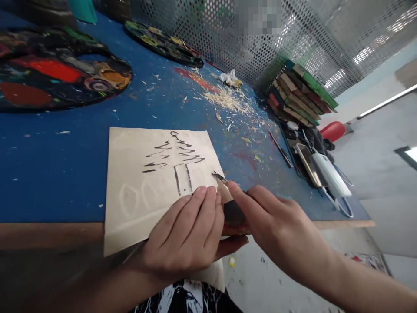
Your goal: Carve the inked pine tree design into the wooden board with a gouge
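A cream sheet of paper (pixel 130 152) with a tree drawn in broken dark strokes lies at the table's front edge and hangs slightly over it. My left hand (pixel 189 230) presses its fingers flat together on the sheet's lower right, thumb below the edge, gripping paper and the dark board (pixel 235 213) under it. In my right hand (pixel 276 221) is a craft knife (pixel 219 176); its handle is mostly hidden by my fingers. The blade tip touches or hovers just over the paper, right of the tree trunk; I cannot tell which.
Paint-covered palettes (pixel 65 69) (pixel 163 43) lie on the blue table (pixel 65 174). Pale shavings (pixel 228 99) and crumpled tissue (pixel 231 79) are scattered behind the sheet. To the right are a pen (pixel 280 150), a phone (pixel 309 163), a white power bank (pixel 331 174) and stacked books (pixel 301 93) by a perforated metal screen.
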`<act>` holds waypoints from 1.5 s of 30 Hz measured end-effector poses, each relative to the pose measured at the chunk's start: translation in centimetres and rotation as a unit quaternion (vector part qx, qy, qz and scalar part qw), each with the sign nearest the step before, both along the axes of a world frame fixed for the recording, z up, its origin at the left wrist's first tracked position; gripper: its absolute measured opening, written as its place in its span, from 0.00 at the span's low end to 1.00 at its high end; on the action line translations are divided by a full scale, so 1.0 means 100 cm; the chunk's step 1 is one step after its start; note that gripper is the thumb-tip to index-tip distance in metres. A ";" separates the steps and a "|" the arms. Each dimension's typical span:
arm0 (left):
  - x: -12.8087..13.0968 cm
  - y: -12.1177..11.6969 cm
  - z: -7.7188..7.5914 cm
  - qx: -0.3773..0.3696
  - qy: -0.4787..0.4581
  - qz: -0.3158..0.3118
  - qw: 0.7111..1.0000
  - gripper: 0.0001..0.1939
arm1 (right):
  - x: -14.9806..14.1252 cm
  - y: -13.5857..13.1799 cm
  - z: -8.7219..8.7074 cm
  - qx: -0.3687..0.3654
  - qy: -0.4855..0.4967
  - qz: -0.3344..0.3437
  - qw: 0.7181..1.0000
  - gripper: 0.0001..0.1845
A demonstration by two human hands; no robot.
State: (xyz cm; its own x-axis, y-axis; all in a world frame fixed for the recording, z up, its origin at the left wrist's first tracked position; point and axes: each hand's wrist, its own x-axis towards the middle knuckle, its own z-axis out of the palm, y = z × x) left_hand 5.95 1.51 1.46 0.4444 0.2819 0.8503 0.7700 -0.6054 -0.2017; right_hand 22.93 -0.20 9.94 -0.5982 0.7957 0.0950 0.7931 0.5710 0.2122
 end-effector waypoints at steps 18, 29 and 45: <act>0.001 0.003 0.003 0.005 0.007 -0.006 1.000 0.37 | 0.033 0.038 0.018 0.097 -0.128 0.222 0.962 0.22; 0.006 -0.003 0.000 -0.018 -0.016 0.025 0.999 0.36 | 0.043 0.047 0.006 -0.037 0.081 0.138 0.986 0.17; 0.005 -0.003 -0.003 -0.011 -0.013 0.043 0.999 0.35 | 0.074 0.087 0.005 -0.287 0.305 0.069 0.905 0.19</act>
State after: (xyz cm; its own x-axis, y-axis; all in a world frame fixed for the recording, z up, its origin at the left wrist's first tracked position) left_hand 6.42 1.18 1.12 0.3954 0.3363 0.8547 0.8237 -0.5415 -0.1680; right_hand 30.29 8.50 10.42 -0.6716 0.7400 0.0362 0.5746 0.5511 -0.6050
